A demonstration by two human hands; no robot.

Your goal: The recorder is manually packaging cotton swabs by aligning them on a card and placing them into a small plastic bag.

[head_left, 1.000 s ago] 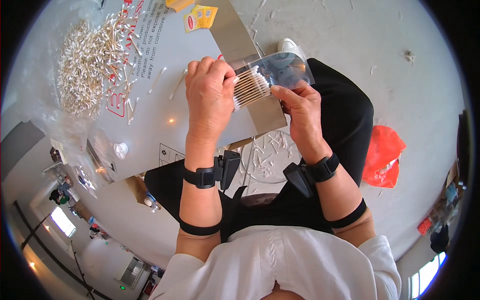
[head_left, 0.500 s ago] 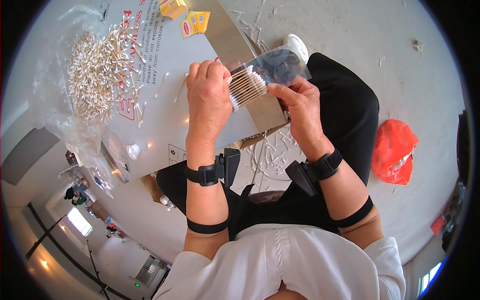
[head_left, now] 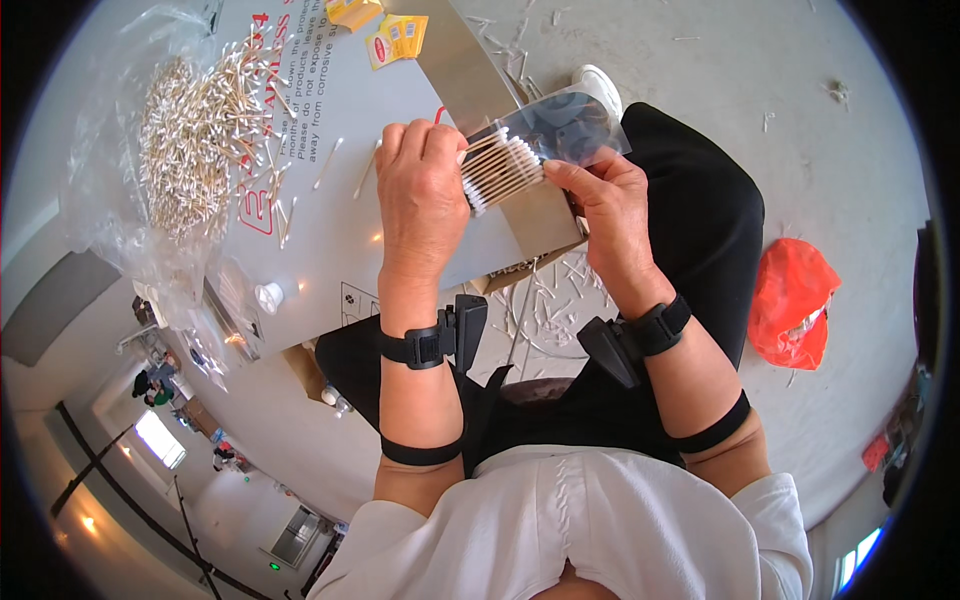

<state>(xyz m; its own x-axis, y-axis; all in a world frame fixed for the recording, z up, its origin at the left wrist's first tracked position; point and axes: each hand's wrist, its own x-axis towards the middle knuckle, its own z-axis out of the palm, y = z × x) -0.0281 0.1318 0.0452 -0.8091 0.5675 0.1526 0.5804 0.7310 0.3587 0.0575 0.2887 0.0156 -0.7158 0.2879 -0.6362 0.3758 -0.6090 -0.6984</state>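
A flat row of wooden-stemmed cotton swabs (head_left: 502, 175) with white tips lies between my two hands, over the edge of the grey table. My left hand (head_left: 424, 195) has its fingers curled, with thumb and forefinger closed at the swabs' left end; the fingertips are partly hidden. On the other side, my right hand (head_left: 618, 205) pinches a clear plastic bag (head_left: 585, 125) between thumb and fingers, its thumb beside the swabs' right-hand tips. The bag stretches up and right from the swabs; whether they lie inside it I cannot tell. Two loose swabs (head_left: 328, 163) rest left of my left hand.
A large heap of cotton swabs (head_left: 195, 150) sits on crumpled clear plastic (head_left: 100, 190) at the table's left. Yellow packets (head_left: 398, 42) lie at the far edge. Below the table (head_left: 350, 245) is a cardboard box (head_left: 530, 262); swabs litter the floor near a red bag (head_left: 793, 303).
Both hands, with the swabs and the bag, appear slightly farther right, but the table has shifted likewise in view. The grips look the same.
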